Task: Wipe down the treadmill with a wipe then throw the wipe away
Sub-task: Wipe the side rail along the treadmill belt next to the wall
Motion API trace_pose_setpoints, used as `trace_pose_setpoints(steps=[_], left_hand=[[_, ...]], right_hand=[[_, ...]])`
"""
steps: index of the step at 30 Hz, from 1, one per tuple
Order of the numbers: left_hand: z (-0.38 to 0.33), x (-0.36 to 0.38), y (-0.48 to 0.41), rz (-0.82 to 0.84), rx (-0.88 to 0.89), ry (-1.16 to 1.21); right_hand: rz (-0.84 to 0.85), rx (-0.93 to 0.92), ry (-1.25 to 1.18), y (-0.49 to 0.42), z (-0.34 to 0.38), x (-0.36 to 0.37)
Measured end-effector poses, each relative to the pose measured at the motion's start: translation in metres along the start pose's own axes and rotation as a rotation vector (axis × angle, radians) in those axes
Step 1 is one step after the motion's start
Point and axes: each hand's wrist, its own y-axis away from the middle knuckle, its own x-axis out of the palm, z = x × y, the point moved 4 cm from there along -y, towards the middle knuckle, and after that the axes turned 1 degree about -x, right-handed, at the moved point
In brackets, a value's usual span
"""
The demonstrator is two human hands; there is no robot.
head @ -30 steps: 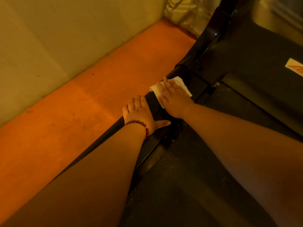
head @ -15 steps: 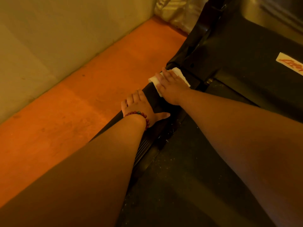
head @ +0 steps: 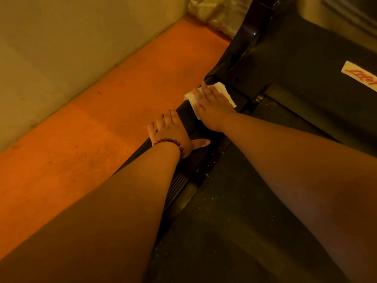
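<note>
The black treadmill (head: 289, 64) fills the right side, its dusty belt (head: 234, 217) running toward me. A white wipe (head: 223, 89) lies on the left side rail near the base of the upright. My right hand (head: 212, 105) presses flat on the wipe with straight fingers. My left hand (head: 170, 129), with a red bead bracelet at the wrist, rests on the same rail just nearer to me, fingers draped over its outer edge and thumb lying across the rail.
An orange floor (head: 98, 135) runs along the treadmill's left side up to a pale wall (head: 61, 48). A crumpled plastic sheet (head: 214, 11) lies in the far corner. A white label with red lettering (head: 361, 75) sits on the motor cover.
My right hand has slid the wipe a little farther along the rail toward the upright. My left hand has stayed on the rail.
</note>
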Motion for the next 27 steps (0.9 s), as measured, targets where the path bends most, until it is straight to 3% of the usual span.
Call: trace_pose_setpoints(steps=[4, 14, 22, 27], left_hand=[[0.003, 0.000, 0.003, -0.047, 0.046, -0.014], [0.048, 0.029, 0.066, -0.071, 0.122, 0.048], [0.109, 0.056, 0.133, 0.020, 0.149, -0.131], [0.145, 0.067, 0.183, 0.078, 0.116, -0.104]], right_hand=[[0.062, -0.052, 0.122, 0.014, 0.004, 0.013], [0.060, -0.036, 0.039, 0.080, 0.056, 0.019], [0.176, -0.086, 0.065, 0.127, 0.119, 0.028], [0.251, -0.157, 0.152, 0.160, 0.179, 0.036]])
